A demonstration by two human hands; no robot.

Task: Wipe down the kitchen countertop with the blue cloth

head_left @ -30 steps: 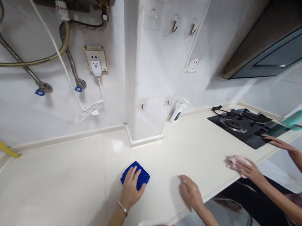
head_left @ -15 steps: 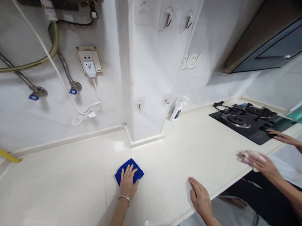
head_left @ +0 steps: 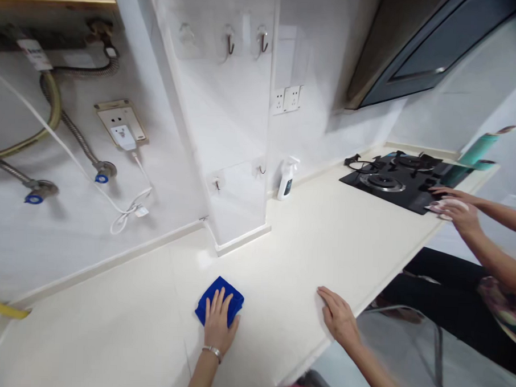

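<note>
A folded blue cloth (head_left: 222, 299) lies on the white countertop (head_left: 119, 330) in front of the wall's corner pillar. My left hand (head_left: 220, 323), with a bracelet at the wrist, presses down on this cloth, its fingers spread over the top and the thumb at its right side. Further right, near the counter's front edge, my right hand (head_left: 340, 318) rests with stretched fingers on the surface and holds nothing.
A white spray bottle (head_left: 287, 179) stands against the wall. Further right is a black gas stove (head_left: 389, 182), where a co-worker's hand holds a pale cloth (head_left: 448, 208). A range hood (head_left: 413, 57) hangs above. A chair (head_left: 437, 349) stands below the counter's edge.
The blue cloth has shifted slightly left under my left hand. My right hand has settled flatter on the counter. The co-worker's pale cloth has moved away to the stove's edge. My view has turned.
</note>
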